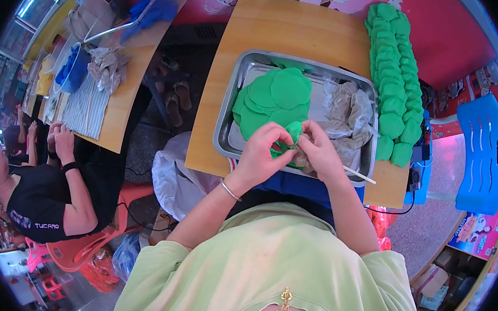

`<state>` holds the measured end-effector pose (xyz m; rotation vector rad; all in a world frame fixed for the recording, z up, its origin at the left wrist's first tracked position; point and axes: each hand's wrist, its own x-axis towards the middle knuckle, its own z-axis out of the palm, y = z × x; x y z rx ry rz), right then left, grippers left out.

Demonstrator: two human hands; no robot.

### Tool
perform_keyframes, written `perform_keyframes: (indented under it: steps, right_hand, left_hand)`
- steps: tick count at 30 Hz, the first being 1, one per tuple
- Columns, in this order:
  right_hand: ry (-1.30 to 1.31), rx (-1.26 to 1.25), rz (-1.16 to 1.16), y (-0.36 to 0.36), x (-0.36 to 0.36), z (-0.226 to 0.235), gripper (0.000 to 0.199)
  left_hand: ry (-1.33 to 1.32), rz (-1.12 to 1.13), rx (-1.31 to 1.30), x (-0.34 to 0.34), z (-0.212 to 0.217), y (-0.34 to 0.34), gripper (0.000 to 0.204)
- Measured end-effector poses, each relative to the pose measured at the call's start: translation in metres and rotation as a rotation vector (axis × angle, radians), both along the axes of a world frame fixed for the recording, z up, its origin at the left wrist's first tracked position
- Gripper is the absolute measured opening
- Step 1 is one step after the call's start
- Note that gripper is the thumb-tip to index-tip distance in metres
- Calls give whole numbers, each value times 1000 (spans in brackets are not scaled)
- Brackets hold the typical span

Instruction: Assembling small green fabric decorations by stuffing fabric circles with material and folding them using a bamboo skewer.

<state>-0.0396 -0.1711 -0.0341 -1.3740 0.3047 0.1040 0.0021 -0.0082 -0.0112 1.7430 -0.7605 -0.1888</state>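
Both my hands meet over the near edge of a metal tray [223, 131], their fingers pinched together on a small folded green piece [293, 129]. It looks like the thin round green pieces [274, 96] heaped in the tray's left half; cloth or felt, I cannot tell. My left hand [265, 155] grips it from the left, thumb and forefinger pressed together. From the right, my right hand [321, 151] closes on the same piece. Beside the right hand lie see-through bags [348, 116] of greyish-brown stuff. A thin white stick [360, 175] pokes out past the right wrist.
The tray rests on a wooden table [297, 28]. Long rows of green pieces [392, 79] line the table's right side. A blue chair [480, 153] stands at right. At left, another person [53, 193] sits at a second table [126, 96] holding a blue bucket [74, 70] and striped cloth.
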Motion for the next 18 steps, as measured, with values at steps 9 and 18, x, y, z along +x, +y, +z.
perform_keyframes:
  steps: [9, 18]
  right_hand:
    - [-301, -393, 190, 2, -11, 21, 38]
    - [-13, 37, 34, 3, -7, 20, 20]
  left_hand:
    - [185, 102, -86, 14, -14, 2, 12]
    - [392, -41, -168, 11, -9, 9, 13]
